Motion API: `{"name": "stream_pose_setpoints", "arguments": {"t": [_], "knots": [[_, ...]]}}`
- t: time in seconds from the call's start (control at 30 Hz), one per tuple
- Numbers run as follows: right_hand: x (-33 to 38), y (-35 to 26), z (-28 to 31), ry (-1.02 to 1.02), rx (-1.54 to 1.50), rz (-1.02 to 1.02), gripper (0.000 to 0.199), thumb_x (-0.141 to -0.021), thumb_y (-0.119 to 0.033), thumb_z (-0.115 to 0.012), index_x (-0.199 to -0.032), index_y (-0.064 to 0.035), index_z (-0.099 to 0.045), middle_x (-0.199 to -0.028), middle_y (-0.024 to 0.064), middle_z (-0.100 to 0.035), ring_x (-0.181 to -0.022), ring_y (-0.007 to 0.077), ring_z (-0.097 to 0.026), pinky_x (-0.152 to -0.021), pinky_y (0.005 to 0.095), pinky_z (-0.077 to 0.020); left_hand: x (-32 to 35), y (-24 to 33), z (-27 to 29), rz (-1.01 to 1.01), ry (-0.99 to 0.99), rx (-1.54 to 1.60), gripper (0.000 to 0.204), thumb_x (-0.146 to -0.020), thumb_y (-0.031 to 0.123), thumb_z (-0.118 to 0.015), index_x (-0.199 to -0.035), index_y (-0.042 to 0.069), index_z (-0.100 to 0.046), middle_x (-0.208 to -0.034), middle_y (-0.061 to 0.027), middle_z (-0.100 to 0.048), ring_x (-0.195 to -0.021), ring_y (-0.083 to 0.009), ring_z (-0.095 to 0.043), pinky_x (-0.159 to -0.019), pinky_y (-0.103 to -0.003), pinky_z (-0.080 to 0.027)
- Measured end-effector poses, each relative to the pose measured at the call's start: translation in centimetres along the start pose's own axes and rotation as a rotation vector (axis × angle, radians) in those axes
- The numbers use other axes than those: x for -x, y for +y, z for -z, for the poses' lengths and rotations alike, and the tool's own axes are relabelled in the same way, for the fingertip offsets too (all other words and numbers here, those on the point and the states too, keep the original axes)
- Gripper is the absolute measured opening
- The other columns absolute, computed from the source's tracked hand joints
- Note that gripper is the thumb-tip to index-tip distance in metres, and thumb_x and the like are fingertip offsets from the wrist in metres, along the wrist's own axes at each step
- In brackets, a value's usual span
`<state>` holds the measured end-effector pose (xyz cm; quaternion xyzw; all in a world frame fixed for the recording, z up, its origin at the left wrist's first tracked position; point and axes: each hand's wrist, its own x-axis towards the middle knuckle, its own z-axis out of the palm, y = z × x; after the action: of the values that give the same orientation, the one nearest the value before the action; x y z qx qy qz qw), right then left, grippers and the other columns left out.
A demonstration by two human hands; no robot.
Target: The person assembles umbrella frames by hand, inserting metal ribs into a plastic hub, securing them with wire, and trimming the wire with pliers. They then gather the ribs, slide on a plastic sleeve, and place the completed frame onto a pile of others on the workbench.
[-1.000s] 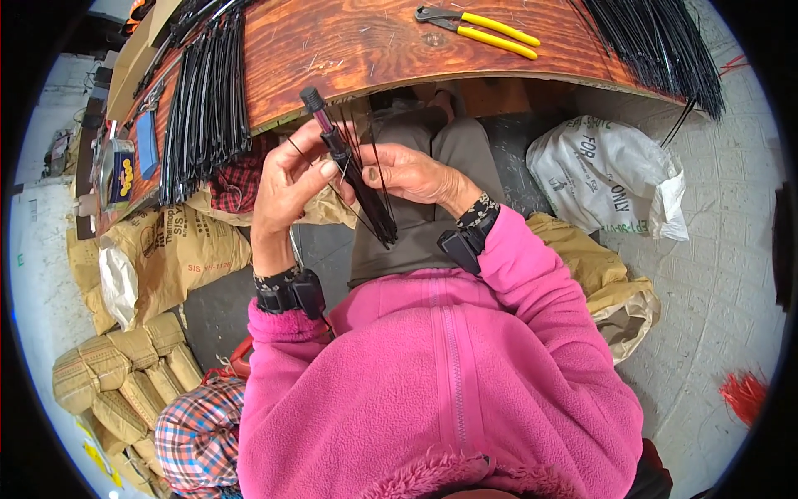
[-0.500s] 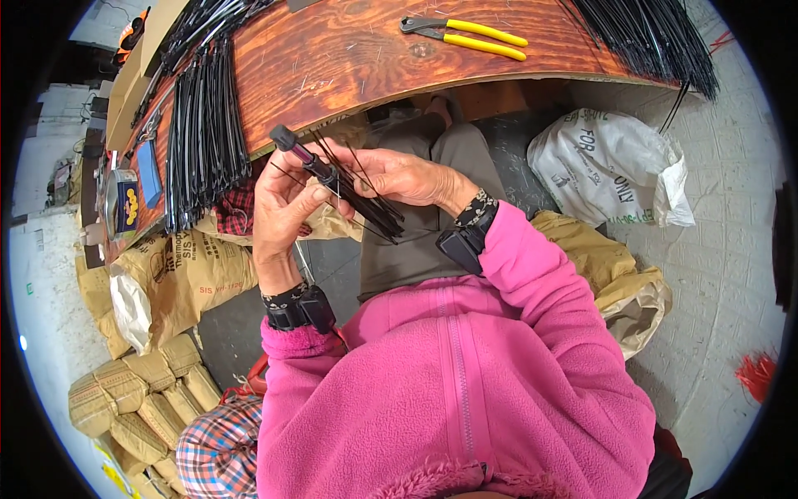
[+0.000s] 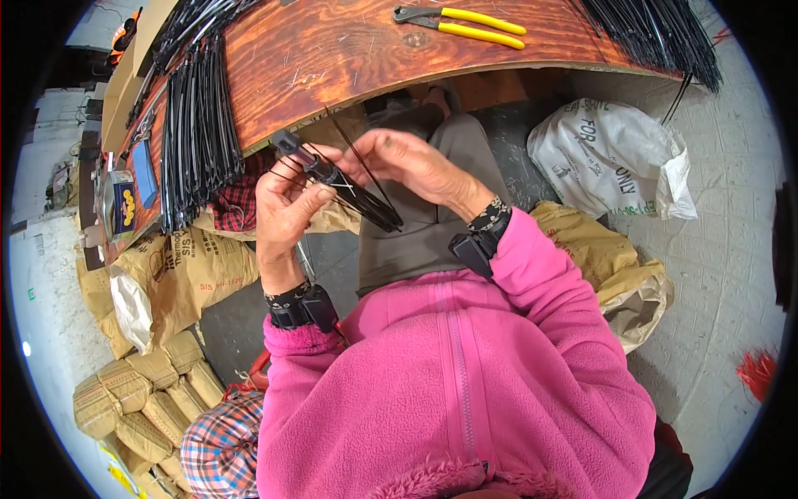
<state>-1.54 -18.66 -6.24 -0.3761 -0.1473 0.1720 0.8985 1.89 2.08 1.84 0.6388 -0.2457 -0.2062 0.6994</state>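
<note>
My left hand (image 3: 287,204) is closed on a bundle of thin black cable ties (image 3: 370,208) and a dark, stick-like piece (image 3: 288,143) with a blunt black end and a purplish band. The bundle slants down to the right over my lap. Just right of it is my right hand (image 3: 416,169), its fingers apart and loosely curved. One longer black strip crosses in front of its fingertips, and I cannot tell whether they touch it. End-cutting pliers (image 3: 465,27) with yellow handles lie on the wooden table (image 3: 332,62).
Black cable ties (image 3: 199,133) hang over the table's left edge, and another pile (image 3: 657,37) lies at the far right. A blue block (image 3: 145,173) and a tin (image 3: 120,208) stand at the left. A white sack (image 3: 611,158) and brown paper sacks (image 3: 187,279) flank my legs.
My right hand has drawn away to the right from the bundle, and its fingers have loosened. A long strip now stands out between the hands. The left hand keeps its hold.
</note>
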Motion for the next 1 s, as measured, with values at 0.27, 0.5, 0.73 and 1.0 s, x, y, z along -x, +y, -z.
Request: {"name": "stream_pose_setpoints", "arguments": {"t": [0.27,0.5,0.73,1.0], "knots": [[-0.2,-3.5,-3.3,0.049,0.186,0.17,0.035,-0.097,-0.03,-0.062,-0.113,0.0006,-0.059,-0.101,0.0037,-0.062,-0.096,0.0084,-0.058,-0.087,0.026,-0.0472,0.4,-0.2,-1.0,-0.032,0.055,-0.019,0.039,-0.081,0.008,-0.076,-0.114,-0.005,-0.059,-0.106,-0.0114,-0.063,-0.097,-0.0179,-0.061,-0.088,-0.029,-0.049],[0.7,-1.4,-2.0,0.157,0.405,0.074,0.022,-0.092,-0.015,-0.069,-0.105,0.0004,-0.061,-0.094,0.0004,-0.062,-0.087,0.0052,-0.057,-0.079,0.0216,-0.048,0.1,-1.8,-0.7,-0.106,-0.001,0.038,0.037,-0.083,0.014,-0.076,-0.111,0.0,-0.056,-0.108,-0.0109,-0.059,-0.098,-0.0171,-0.058,-0.087,-0.029,-0.047],[0.9,-1.0,-2.1,0.149,0.301,0.048,0.019,-0.091,-0.014,-0.07,-0.102,-0.0004,-0.062,-0.091,-0.0019,-0.061,-0.083,0.004,-0.055,-0.076,0.0205,-0.0466,0.1,-1.8,-1.4,-0.079,0.068,0.059,0.041,-0.083,0.016,-0.077,-0.112,0.001,-0.053,-0.109,-0.0102,-0.057,-0.1,-0.016,-0.056,-0.088,-0.029,-0.045],[1.1,-1.1,-3.0,0.217,0.503,0.121,0.018,-0.086,-0.012,-0.073,-0.093,-0.0022,-0.061,-0.086,-0.0037,-0.058,-0.079,0.0038,-0.051,-0.075,0.0218,-0.0449,0.0,-2.1,-1.4,-0.066,0.071,0.052,0.04,-0.084,0.016,-0.077,-0.112,0.001,-0.053,-0.109,-0.01,-0.057,-0.1,-0.0153,-0.056,-0.089,-0.029,-0.045]]}}
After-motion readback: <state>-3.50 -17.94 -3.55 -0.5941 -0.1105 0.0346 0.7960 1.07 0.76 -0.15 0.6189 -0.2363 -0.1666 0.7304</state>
